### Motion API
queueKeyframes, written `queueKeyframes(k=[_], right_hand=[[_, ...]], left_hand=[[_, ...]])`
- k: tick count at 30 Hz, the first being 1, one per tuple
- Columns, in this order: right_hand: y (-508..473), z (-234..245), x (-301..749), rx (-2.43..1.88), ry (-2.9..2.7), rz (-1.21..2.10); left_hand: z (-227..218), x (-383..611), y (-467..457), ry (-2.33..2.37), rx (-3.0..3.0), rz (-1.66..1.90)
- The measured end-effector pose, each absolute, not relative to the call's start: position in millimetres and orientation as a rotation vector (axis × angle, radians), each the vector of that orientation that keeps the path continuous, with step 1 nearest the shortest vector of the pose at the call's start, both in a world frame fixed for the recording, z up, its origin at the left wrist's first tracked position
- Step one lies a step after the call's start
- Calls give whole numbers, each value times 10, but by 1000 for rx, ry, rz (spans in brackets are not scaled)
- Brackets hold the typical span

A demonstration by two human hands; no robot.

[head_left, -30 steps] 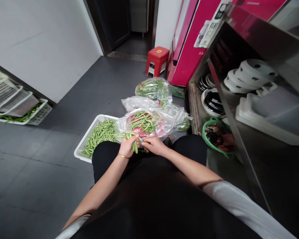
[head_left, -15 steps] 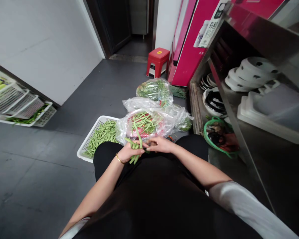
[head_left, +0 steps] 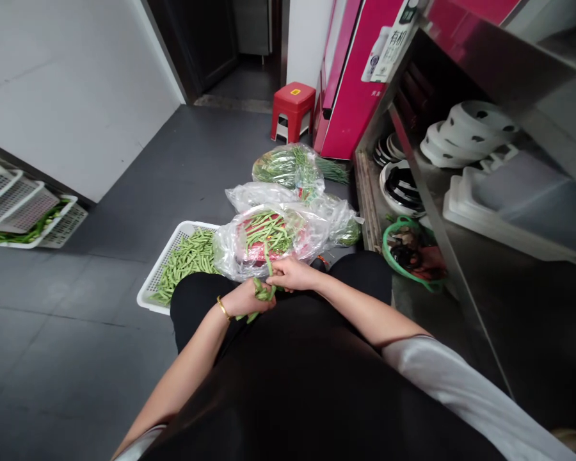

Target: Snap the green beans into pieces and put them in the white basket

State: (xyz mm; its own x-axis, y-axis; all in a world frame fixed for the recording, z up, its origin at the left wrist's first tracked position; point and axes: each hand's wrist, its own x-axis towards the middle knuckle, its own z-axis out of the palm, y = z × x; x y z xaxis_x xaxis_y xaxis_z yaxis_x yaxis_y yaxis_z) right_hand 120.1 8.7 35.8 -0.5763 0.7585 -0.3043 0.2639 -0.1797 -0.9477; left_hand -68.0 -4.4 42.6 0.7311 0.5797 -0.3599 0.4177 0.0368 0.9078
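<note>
I sit over my black-clothed lap. My left hand, with a gold bracelet, is closed round a small bunch of green beans. My right hand pinches one long bean that runs up into the clear plastic bag of beans just in front of my knees. The two hands touch at the bunch. Left of the bag, a white slotted basket on the floor holds several cut bean pieces.
More bagged beans lie further out. A red stool stands by a pink cabinet. A green basket and stacked dishes fill the steel shelves on the right. White baskets lie at left.
My left hand has dropped from the bag's mouth towards my lap with its beans. My right hand has taken one long bean from the bag. The view shifted slightly.
</note>
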Motion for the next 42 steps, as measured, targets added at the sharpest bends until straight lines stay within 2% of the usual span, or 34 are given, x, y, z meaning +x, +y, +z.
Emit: queueKeyframes(k=[4,8,12,15,18,22,27,30,34,35,36,39,42], right_hand=[[-49,281,1221,-875,-1298,2328],[-211,276,1300,-624,-939,2496],[-286,388,1316,-511,-1139,2610],[-298,413,1230,-840,-1412,2289],[-294,393,1126,-1097,-1700,1933],[-239,495,1135,-1062,-2150,1690],[-108,833,1255,-1348,-2196,905],[-39,870,1246,-1388,-2215,861],[52,685,1389,-1165,-2454,1301],[64,649,1452,-1191,-2541,1325],[68,635,1509,-1271,-2608,1240],[38,721,1562,-1424,-2595,683],[16,870,1450,-1205,-2688,559]], left_hand=[[517,-682,-74,686,1702,192],[462,-691,-28,690,1794,335],[322,-775,35,1091,1627,627],[348,-782,-7,1206,1214,799],[452,-692,-90,1114,979,854],[517,-623,-138,1053,916,828],[519,-674,-146,960,898,730],[545,-665,-172,962,1010,729],[563,-728,-195,1003,982,733],[560,-760,-193,1000,948,718],[556,-792,-188,993,923,696],[557,-835,-164,972,940,627],[609,-792,-153,976,1120,537]])
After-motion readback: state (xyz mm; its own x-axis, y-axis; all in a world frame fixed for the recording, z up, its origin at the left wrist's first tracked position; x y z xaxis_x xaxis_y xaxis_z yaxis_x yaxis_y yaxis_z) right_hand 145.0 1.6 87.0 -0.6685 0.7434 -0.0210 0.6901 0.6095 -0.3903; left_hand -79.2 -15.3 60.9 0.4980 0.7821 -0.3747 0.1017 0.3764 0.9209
